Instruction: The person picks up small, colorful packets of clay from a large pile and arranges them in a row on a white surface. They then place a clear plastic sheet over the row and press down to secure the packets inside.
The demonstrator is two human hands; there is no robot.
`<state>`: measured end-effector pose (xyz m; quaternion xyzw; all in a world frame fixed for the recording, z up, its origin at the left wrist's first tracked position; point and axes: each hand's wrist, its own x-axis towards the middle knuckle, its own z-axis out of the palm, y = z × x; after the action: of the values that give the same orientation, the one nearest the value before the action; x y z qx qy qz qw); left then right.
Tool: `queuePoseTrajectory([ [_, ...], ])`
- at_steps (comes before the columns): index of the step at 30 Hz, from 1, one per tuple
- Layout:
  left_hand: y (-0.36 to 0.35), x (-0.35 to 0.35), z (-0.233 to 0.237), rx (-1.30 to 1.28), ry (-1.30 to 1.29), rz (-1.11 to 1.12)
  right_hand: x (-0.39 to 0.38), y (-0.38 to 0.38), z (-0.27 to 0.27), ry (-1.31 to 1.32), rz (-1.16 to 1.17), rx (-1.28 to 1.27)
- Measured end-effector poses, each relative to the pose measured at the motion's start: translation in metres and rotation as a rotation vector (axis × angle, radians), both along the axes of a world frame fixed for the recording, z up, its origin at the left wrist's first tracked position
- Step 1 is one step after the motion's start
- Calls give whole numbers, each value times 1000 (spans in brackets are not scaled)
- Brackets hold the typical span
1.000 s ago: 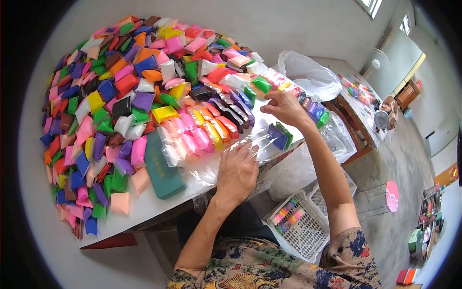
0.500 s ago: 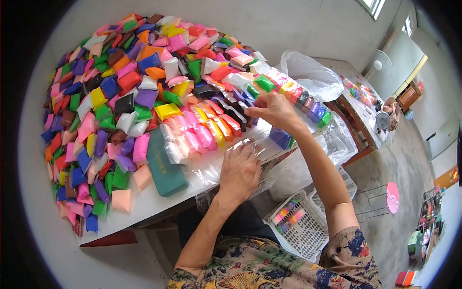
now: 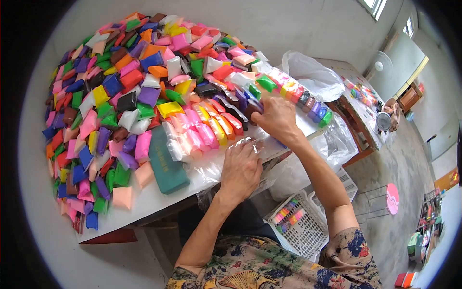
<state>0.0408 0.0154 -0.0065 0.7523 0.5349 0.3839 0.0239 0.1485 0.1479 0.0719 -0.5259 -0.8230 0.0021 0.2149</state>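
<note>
My left hand (image 3: 241,169) lies at the table's front edge, its fingers bent over a clear plastic bag (image 3: 204,174) and pressing on it. To its upper right, my right hand (image 3: 277,117) is closed, with fingertips at a dark packet (image 3: 254,110) at the end of the rows; its fingers partly hide it. Left of the hands are rows of soft packets: pink (image 3: 206,136), orange (image 3: 224,124) and red (image 3: 234,123). A teal box (image 3: 167,164) sits beside the pale packets.
A large heap of coloured packets (image 3: 127,101) covers the table's left and back. A line of packets (image 3: 303,98) runs along the right, near a white plastic bag (image 3: 313,77). Below stands a white basket (image 3: 308,236) with small packets. A pink-topped stool (image 3: 392,198) is farther right.
My right hand has moved slightly down and left, its fingers more curled. It now covers most of the blue packet that showed beneath it. My left hand has hardly moved.
</note>
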Motion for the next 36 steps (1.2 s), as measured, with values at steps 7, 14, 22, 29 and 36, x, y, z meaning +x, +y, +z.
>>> queuePoseTrajectory([
  [7,-1,-1,5,-8,15,18,60,-64,28,549,67,265],
  [14,0,-2,2,12,-27,11,77,-145,-44,701,-12,225],
  [22,0,-4,6,-15,-64,-20,35,-119,-84,555,-64,437],
  [29,3,-4,1,67,-30,-25,30,-119,-88,559,-178,423],
  [36,1,-5,2,7,-83,-9,19,-108,-89,607,-317,358],
])
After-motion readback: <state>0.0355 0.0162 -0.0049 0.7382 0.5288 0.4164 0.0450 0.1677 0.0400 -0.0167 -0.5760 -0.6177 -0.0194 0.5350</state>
